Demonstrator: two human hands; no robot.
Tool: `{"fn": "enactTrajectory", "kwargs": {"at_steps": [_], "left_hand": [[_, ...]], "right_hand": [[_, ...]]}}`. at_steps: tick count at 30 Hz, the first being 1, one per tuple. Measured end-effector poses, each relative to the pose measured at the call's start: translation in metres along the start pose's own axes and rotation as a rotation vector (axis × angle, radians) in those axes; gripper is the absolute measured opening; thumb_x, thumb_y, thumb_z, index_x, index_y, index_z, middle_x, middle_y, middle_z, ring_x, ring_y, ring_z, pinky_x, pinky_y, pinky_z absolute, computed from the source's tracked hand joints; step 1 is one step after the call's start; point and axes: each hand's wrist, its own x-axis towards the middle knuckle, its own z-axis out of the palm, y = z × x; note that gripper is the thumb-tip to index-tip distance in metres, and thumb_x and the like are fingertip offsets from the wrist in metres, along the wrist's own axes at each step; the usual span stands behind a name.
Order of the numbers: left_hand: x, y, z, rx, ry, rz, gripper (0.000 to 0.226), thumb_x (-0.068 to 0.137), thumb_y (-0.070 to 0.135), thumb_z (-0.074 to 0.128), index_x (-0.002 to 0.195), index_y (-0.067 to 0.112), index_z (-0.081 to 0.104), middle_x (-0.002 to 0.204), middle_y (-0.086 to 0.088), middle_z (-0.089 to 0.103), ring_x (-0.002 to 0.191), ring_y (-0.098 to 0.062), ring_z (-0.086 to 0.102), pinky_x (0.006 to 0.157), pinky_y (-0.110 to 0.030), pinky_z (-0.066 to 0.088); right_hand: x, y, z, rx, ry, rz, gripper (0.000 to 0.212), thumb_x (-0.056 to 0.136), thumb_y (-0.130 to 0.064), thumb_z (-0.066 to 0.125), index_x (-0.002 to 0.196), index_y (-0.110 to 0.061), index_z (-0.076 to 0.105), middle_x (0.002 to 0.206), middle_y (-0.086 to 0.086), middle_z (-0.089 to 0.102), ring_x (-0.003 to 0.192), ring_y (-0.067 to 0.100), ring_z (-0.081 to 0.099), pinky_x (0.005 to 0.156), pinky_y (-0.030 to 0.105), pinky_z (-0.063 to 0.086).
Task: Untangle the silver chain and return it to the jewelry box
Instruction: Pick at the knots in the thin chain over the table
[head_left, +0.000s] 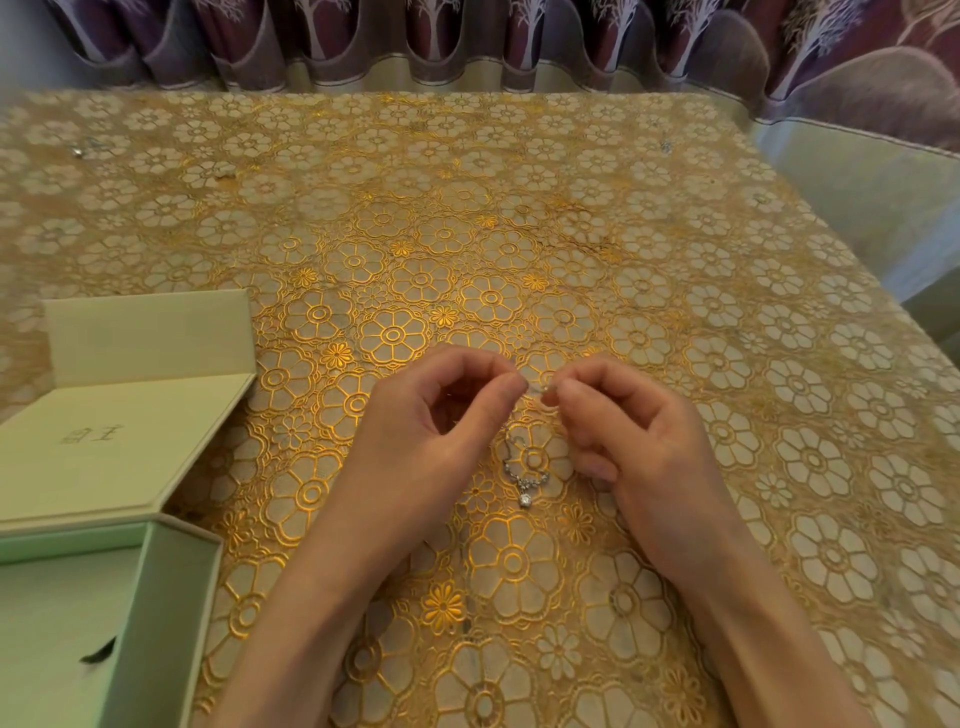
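Nearest us, at lower left, the pale green jewelry box (171, 613) sits open on the gold floral tablecloth (727, 364), its lid (119, 436) laid back beyond it. At centre we see the left hand (415, 441) and right hand (639, 441) raised close together, each pinching an end of the silver chain (511, 457) between thumb and forefinger; the chain loops down between them, its pendant (524, 499) hanging low over the cloth. Beyond the table hang purple tree-patterned curtains (467, 41).
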Motion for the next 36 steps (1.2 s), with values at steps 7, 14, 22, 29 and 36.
{"fn": "enactTrajectory", "kwargs": {"at_steps": [7,14,22,29,36], "left_hand": [[-0.001,-0.003,-0.002,0.042,-0.062,0.005,0.004,0.08,0.024,0.062,0.08,0.024,0.066,0.078,0.007,0.063,0.066,0.007,0.052,0.061,-0.006,0.037],[-0.003,-0.002,-0.001,-0.002,-0.135,-0.018,0.019,0.075,0.012,0.056,0.081,0.025,0.068,0.078,0.002,0.06,0.064,-0.003,0.051,0.058,-0.013,0.04],[-0.002,-0.005,-0.002,0.007,-0.128,-0.025,0.023,0.078,-0.001,0.068,0.077,0.021,0.066,0.072,0.008,0.063,0.065,-0.001,0.057,0.063,-0.011,0.045],[-0.003,0.0,-0.002,-0.057,-0.133,-0.047,0.005,0.074,0.016,0.058,0.073,0.021,0.06,0.062,0.012,0.057,0.056,0.0,0.05,0.055,-0.009,0.04],[-0.003,-0.004,-0.007,-0.154,-0.182,-0.047,0.011,0.069,0.026,0.062,0.073,0.016,0.058,0.065,0.001,0.059,0.061,-0.007,0.055,0.06,-0.014,0.045]], "right_hand": [[0.001,0.0,-0.002,0.168,0.011,0.068,0.007,0.072,-0.023,0.062,0.067,-0.023,0.066,0.069,0.008,0.041,0.056,0.012,0.027,0.044,0.025,0.016],[0.003,0.0,-0.002,0.235,0.057,0.083,0.022,0.079,-0.023,0.052,0.061,-0.025,0.064,0.065,0.001,0.049,0.053,0.009,0.031,0.04,0.016,0.023],[0.001,-0.002,-0.001,0.228,0.032,0.046,0.013,0.077,-0.028,0.068,0.065,-0.026,0.066,0.051,-0.005,0.047,0.047,0.006,0.033,0.041,0.019,0.02],[0.001,0.002,-0.001,0.147,0.072,-0.004,0.009,0.077,-0.027,0.071,0.07,-0.024,0.068,0.046,-0.006,0.037,0.039,0.009,0.028,0.037,0.017,0.025],[0.003,0.012,-0.002,0.059,0.139,-0.144,0.015,0.076,-0.032,0.061,0.076,-0.019,0.069,0.079,-0.004,0.07,0.079,0.009,0.064,0.081,0.03,0.053]]}}
